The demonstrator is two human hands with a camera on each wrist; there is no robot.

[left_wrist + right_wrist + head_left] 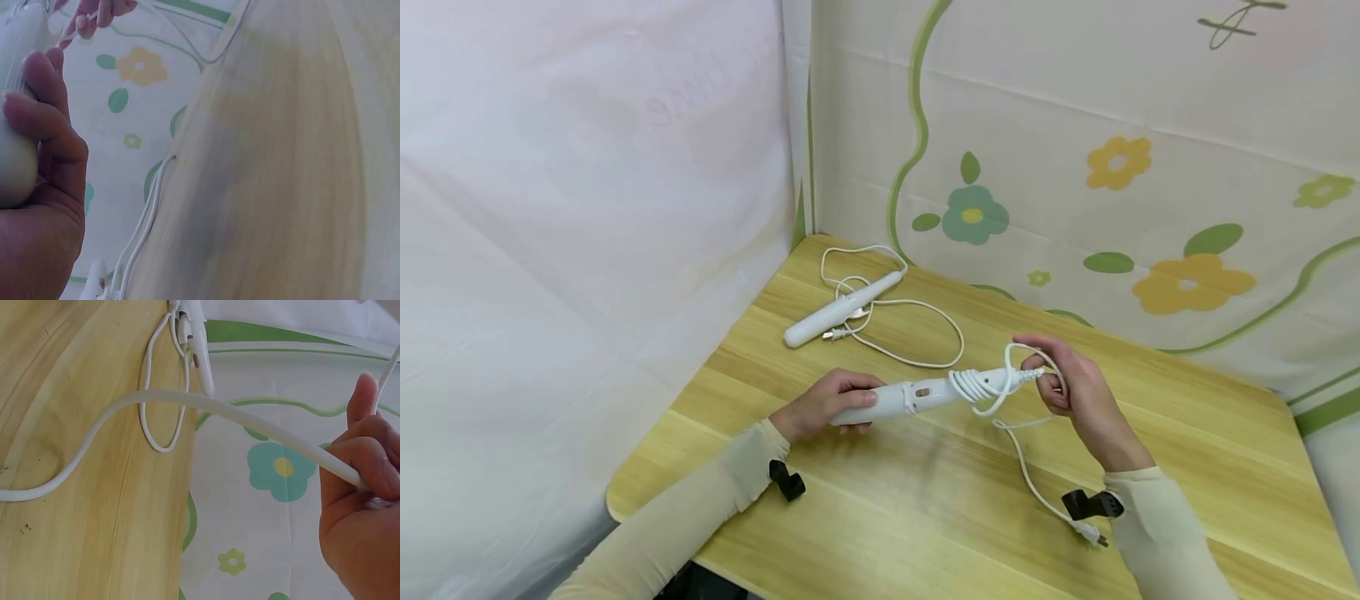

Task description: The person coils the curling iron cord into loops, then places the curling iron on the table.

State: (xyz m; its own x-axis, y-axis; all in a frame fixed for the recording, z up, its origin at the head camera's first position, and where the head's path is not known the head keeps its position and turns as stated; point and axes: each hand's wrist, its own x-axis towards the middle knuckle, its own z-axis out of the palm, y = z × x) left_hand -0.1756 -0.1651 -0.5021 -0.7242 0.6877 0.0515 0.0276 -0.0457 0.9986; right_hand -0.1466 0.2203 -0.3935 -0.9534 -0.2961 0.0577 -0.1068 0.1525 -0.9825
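Observation:
My left hand grips one end of a white hair iron, thumb on top and fingers curled around it. A small brown switch sits midway along the iron. Several turns of its white cord wrap the tail end. At that end my right hand pinches a loop of the cord; in the right wrist view the cord runs out from between the thumb and curled fingers. From there the free length drops to the table, ending in a two-pin plug near the right wrist.
A second white hair iron lies at the table's back left corner, its cord looped loosely around it. The wooden table meets a flower-printed cloth at the back and a plain white cloth on the left.

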